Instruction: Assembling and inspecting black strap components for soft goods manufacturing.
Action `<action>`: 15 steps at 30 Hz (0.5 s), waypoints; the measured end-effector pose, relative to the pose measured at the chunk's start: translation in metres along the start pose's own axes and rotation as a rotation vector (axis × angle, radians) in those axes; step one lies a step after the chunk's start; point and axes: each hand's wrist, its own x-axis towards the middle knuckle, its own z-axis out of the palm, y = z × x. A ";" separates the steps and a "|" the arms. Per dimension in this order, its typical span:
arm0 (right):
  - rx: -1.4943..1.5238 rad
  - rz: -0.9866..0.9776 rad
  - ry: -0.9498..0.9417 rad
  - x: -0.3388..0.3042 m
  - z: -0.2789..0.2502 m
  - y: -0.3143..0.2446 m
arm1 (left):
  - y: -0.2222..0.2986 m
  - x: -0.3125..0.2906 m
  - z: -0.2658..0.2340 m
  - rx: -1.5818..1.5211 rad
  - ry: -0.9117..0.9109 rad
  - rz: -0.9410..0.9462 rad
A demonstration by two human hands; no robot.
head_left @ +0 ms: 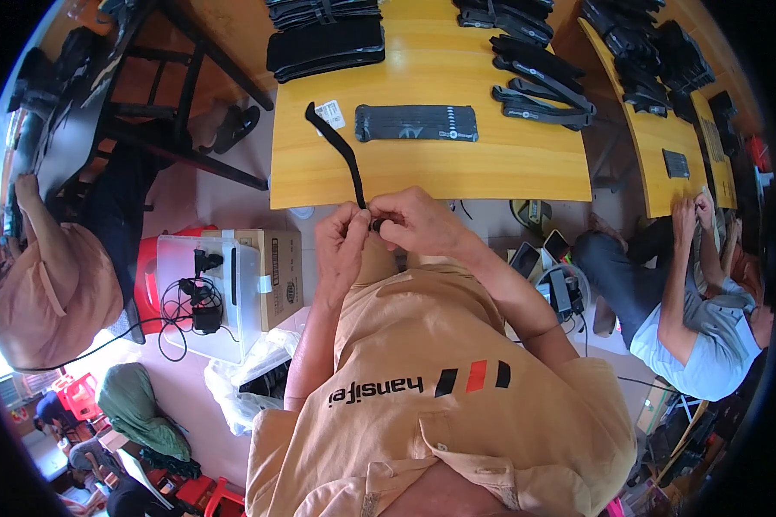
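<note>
Just off the near edge of the yellow table (491, 168), my left hand (340, 246) pinches a narrow black strap (347, 155). The strap's long free end runs up over the tabletop and bends to the left. Close against it, my right hand (416, 220) has its fingers closed on the strap's lower end, a small dark curl of which shows between the hands. Fingers partly hide that end. Beyond the hands lies a flat dark grey band (416, 123) with light printing. A white label (329, 115) lies partly behind the strap.
Black folded bands (326, 50) are stacked at the far left, with strapped bundles (543, 103) at the right. A clear plastic bin (233, 297) with cables and a cardboard box (282, 276) stand on the floor at left. People (698, 336) sit at either side.
</note>
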 end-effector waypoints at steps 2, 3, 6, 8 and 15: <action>-0.090 0.002 0.034 -0.001 0.002 -0.006 | -0.001 0.000 -0.001 0.042 0.022 -0.006; -0.179 0.005 0.069 -0.001 0.003 -0.009 | -0.004 0.001 -0.001 0.086 0.035 0.030; -0.217 -0.050 0.179 -0.003 0.007 -0.013 | -0.004 0.001 -0.001 0.186 0.065 0.117; -0.189 -0.031 0.193 -0.005 0.010 -0.016 | 0.004 0.001 0.003 0.241 0.081 0.167; 0.037 0.124 0.200 -0.006 0.013 -0.029 | 0.014 -0.006 0.008 0.186 0.117 0.126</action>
